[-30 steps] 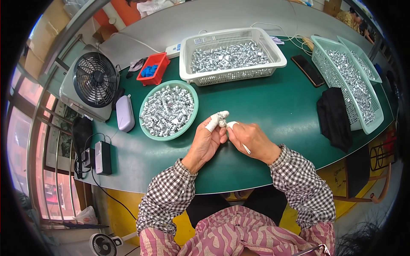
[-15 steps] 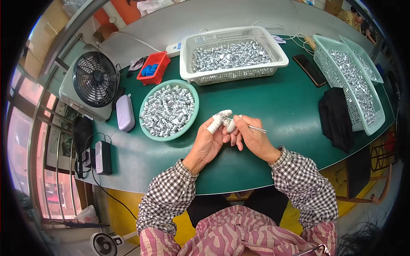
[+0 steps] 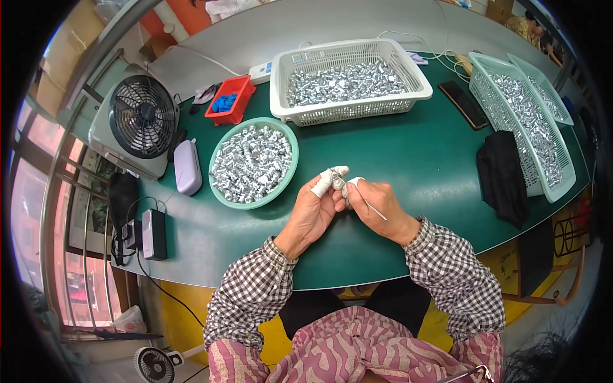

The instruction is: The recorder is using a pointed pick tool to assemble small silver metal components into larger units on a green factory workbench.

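Over the middle of the table's near side, my two hands meet. My left hand (image 3: 309,214) has white wrapping on its thumb and fingertip, which pinch a small silvery metal part (image 3: 337,178), mostly hidden by the fingers. My right hand (image 3: 388,207), also with a white-covered fingertip, is closed round a thin metal rod-like tool (image 3: 377,211). Its inner end reaches toward the small part; whether they touch I cannot tell. Left of my hands stands a round green bowl (image 3: 294,167) heaped with similar silvery metal parts.
A white basket (image 3: 421,89) of metal parts stands at the back. Green baskets (image 3: 554,150), a black cloth (image 3: 501,175) and a phone (image 3: 462,105) lie right. At left are a fan (image 3: 144,118), a lilac case (image 3: 187,168) and a red bin (image 3: 240,110) with blue pieces.
My right hand has turned and its fingers have curled in. The tool's outer end has swung down toward me. My left hand has barely moved.
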Demonstrator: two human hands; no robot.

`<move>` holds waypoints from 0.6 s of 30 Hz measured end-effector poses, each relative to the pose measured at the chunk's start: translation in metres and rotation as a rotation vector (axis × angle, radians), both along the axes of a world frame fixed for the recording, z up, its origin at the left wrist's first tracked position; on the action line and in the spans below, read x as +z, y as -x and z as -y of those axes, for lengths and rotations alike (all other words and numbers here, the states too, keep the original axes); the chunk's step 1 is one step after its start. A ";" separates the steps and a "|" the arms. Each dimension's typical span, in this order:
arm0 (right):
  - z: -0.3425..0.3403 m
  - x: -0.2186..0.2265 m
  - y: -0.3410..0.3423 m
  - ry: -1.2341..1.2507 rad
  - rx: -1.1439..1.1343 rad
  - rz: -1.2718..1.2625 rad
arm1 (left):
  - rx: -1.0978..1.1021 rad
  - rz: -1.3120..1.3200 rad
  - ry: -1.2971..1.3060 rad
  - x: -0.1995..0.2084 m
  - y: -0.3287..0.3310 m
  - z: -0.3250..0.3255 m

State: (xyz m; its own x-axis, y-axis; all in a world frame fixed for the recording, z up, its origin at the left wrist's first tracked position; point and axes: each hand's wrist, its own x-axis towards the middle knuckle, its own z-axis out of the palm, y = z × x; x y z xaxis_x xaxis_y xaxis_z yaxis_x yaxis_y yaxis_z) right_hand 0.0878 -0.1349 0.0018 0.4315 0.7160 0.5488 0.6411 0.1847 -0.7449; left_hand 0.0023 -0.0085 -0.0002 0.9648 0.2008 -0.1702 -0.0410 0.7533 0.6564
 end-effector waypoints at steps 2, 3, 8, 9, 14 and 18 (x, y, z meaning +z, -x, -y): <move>0.004 0.006 0.001 0.025 -0.071 0.181 | 0.020 0.043 -0.011 0.001 0.000 -0.002; 0.003 0.005 0.001 0.025 -0.071 0.181 | 0.030 0.064 -0.017 0.001 0.000 -0.003; -0.002 0.007 0.002 -0.048 -0.039 0.094 | -0.001 0.067 -0.016 -0.002 0.001 -0.002; -0.001 0.012 0.003 -0.047 -0.049 0.126 | -0.021 0.058 -0.017 -0.001 0.001 -0.002; -0.001 0.001 -0.003 0.005 -0.091 0.171 | -0.029 0.037 0.012 0.002 0.001 0.000; -0.001 0.014 -0.004 -0.030 0.114 -0.694 | -0.022 0.030 0.026 0.002 0.002 -0.002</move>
